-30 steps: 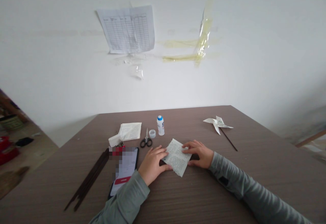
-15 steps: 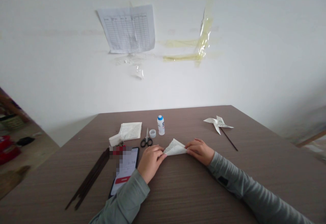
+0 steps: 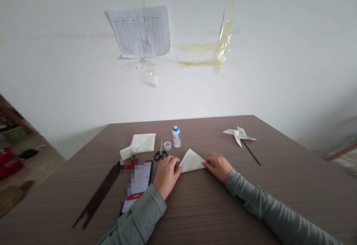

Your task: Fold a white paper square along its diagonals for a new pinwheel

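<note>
A sheet of paper with writing on it [image 3: 192, 161], folded into a triangle, lies on the table with its point away from me. My left hand [image 3: 166, 174] pinches its left corner between thumb and fingers. At the right corner, my right hand [image 3: 219, 166] grips the paper with thumb and curled fingers. Just beyond the left hand are black-handled scissors [image 3: 160, 155], a small clear cap [image 3: 167, 145] and a white glue bottle with a blue top [image 3: 176, 137].
A paper pinwheel [image 3: 238, 135] on a dark stick lies at the right. To the left are a phone [image 3: 141, 181], a bundle of dark sticks [image 3: 99, 193], a white block-like piece [image 3: 127, 152] and a stack of folded paper [image 3: 144, 142]. The wall rises behind the table [image 3: 212, 215].
The folded paper now lies flatter, with more of its written face showing. Both hands have shifted slightly and keep hold of its corners.
</note>
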`<state>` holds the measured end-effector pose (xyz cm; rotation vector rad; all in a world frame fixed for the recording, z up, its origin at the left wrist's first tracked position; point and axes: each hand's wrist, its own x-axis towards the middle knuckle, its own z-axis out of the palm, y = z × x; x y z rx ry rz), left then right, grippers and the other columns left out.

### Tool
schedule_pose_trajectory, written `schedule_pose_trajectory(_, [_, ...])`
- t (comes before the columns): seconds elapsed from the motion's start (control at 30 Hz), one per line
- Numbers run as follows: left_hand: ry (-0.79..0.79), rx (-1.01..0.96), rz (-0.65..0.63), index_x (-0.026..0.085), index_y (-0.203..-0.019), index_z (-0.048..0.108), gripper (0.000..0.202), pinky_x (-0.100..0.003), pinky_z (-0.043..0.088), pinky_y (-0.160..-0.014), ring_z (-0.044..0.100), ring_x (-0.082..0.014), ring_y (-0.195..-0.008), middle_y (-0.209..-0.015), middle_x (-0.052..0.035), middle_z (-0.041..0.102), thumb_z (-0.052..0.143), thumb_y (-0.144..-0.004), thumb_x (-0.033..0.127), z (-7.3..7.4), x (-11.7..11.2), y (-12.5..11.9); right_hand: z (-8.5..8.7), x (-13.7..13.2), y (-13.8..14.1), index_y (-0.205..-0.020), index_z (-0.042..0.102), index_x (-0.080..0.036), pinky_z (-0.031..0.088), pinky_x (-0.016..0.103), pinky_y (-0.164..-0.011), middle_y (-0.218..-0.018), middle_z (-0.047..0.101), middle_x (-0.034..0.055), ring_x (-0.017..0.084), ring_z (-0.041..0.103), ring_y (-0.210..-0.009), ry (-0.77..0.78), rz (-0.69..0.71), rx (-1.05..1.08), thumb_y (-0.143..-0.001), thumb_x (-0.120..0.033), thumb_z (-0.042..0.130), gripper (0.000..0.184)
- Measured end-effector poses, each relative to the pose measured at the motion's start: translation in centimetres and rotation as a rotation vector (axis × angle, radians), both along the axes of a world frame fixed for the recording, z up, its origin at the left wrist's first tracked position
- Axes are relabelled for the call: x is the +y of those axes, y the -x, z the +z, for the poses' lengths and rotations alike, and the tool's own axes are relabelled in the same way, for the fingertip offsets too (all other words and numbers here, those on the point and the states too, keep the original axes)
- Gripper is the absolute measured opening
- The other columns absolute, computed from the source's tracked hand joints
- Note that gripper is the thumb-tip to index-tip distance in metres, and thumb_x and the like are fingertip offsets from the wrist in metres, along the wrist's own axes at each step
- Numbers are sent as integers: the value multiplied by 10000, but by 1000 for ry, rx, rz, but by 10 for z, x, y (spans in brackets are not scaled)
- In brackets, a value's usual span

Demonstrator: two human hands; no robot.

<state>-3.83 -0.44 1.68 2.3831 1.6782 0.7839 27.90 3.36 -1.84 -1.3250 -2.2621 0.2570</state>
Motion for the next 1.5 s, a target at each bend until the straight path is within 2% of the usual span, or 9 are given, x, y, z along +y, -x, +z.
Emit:
schedule_pose_trajectory(0.1, [-46,-17,-60,276,-1574,894,522,-566,731,-1304,903,-356,-1452,-1522,-125,951,759,-1109,81,-6,1,-3,-3,-1,2,-951,933,-347,729,658,-1320,-1131,970,116,386,948,-1115,4,-19,-4,-1238,-432,688,387])
schedule_pose_trajectory(0.17, [-67,-9,-115,290,-1708,848,650,-614,710,-1369,877,-365,-1545,-1688,-146,901,727,-1114,57,-10,1,-6,-5,0,3,-966,937,-343,724,663,-1329,-1133,975,111,380,948,-1099,-17,-30,-5,-1234,-435,701,369])
schedule_pose_trajectory(0.3, [-22,45,-155,340,-1653,921,623,-722,636,-1459,795,-406,-1697,-1882,-135,788,697,-1145,58,-13,0,-15,-6,0,7,-940,928,-349,734,642,-1304,-1051,958,85,373,947,-1050,-29,-73,7,-1166,-397,806,261])
schedule_pose_trajectory(0.4, [59,75,-134,367,-1644,935,603,-735,575,-1510,733,-395,-1777,-1904,-99,773,685,-1177,78,-13,-3,-22,-2,-1,10,-921,922,-360,698,637,-1352,-1036,952,52,369,953,-1058,20,-122,44,-1071,-324,911,155])
schedule_pose_trajectory(0.5, [108,101,-114,396,-1708,898,593,-753,522,-1542,687,-391,-1822,-1922,-82,758,699,-1210,144,-10,-5,-28,3,-3,12,-945,931,-364,645,652,-1415,-1049,956,42,372,957,-1088,64,-150,69,-1035,-268,935,132])
schedule_pose_trajectory(0.67, [163,125,-92,417,-1747,876,551,-802,469,-1560,643,-435,-1856,-1934,-93,746,717,-1248,245,-4,-9,-36,7,-7,13,-994,952,-373,613,633,-1444,-1072,961,51,375,958,-1108,85,-165,74,-1039,-241,928,141])
schedule_pose_trajectory(0.97, [198,132,-59,455,-1733,885,549,-820,456,-1561,641,-452,-1859,-1933,-69,744,739,-1246,249,7,-14,-39,8,-8,14,-1210,1009,-374,575,619,-1469,-1152,980,60,357,949,-1134,107,-161,54,-1111,-267,857,210])
schedule_pose_trajectory(1.37, [196,202,-11,426,-1702,911,514,-836,507,-1528,688,-473,-1816,-1904,-97,765,740,-1256,237,25,-22,-48,5,-6,14,-1152,1049,-388,525,655,-1509,-1268,993,96,401,944,-1270,139,-160,41,-1147,-309,829,234])
schedule_pose_trajectory(1.5, [193,208,-8,416,-1710,906,518,-853,501,-1525,683,-480,-1818,-1901,-103,767,732,-1257,234,26,-22,-48,-1,-3,12,-1095,1047,-405,570,667,-1470,-1223,991,82,404,944,-1240,96,-149,65,-1119,-342,856,203])
